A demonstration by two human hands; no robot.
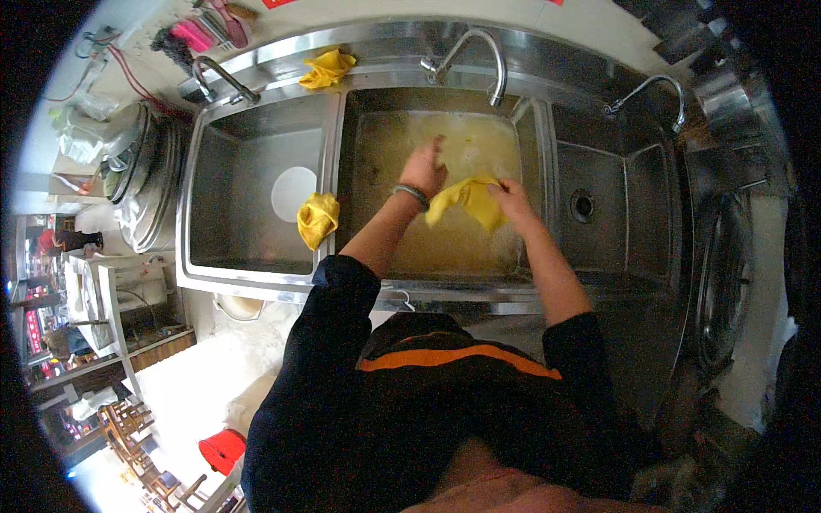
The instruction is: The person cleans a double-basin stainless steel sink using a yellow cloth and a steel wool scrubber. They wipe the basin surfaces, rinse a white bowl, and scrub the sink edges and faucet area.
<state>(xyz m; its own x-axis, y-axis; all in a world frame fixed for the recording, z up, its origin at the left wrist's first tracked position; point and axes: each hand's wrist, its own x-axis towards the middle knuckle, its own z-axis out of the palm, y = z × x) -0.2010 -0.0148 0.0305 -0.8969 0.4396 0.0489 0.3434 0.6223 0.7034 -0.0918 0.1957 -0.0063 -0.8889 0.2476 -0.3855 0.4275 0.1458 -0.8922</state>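
My right hand (511,200) grips one edge of a yellow cloth (471,197), which hangs over the middle basin of a steel sink (545,160). Cloudy yellowish water (397,224) stands in that basin. To the cloth's left, my left hand (426,168) is over the water with its fingers apart and nothing in it; motion blurs its fingertips. On the divider by my left forearm lies a crumpled yellow cloth (318,220), partly over the left basin. Another yellow cloth (327,68) is bunched on the back ledge.
Curved taps rise behind the left basin (221,83), the middle basin (474,38) and the right basin (667,83). A white round plate (295,194) rests in the left basin. A drain (582,205) shows in the right one. Large round lids or pans (151,179) stand at the left.
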